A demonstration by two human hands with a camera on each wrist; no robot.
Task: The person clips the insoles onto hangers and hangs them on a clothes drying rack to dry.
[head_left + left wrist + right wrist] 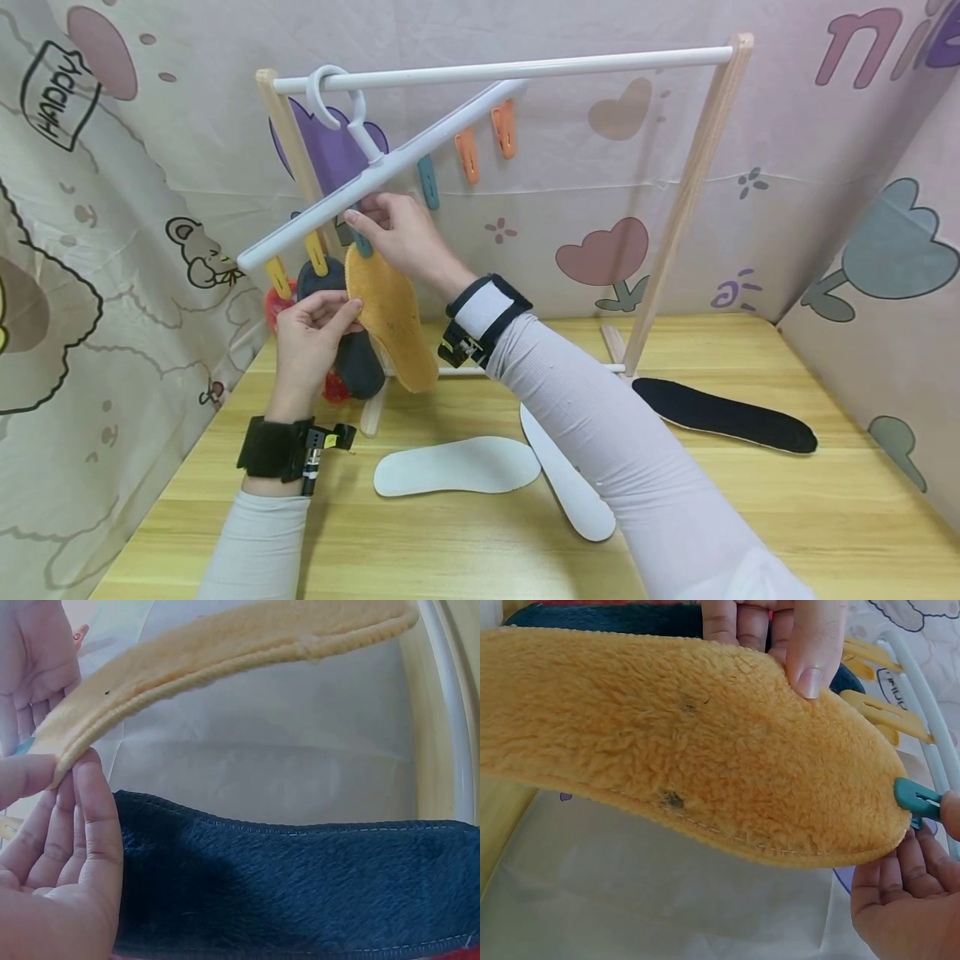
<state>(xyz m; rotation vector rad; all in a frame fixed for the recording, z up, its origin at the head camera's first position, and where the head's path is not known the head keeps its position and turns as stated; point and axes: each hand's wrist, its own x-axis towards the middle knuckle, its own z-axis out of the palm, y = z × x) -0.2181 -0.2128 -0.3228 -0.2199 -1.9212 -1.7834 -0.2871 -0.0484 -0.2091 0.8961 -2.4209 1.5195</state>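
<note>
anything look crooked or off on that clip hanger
Yes: the white clip hanger hangs steeply tilted on the rail, its left end low where the insoles are clipped. The yellow fleece insole also carries two small dark specks. The left hand pinches its edge; the right hand pinches the teal clip.

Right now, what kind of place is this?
Probably a small indoor play or practice corner, not a real laundry room: cartoon curtains wall in a wooden table, where a little drying rack holds a peg hanger for insoles.
</note>
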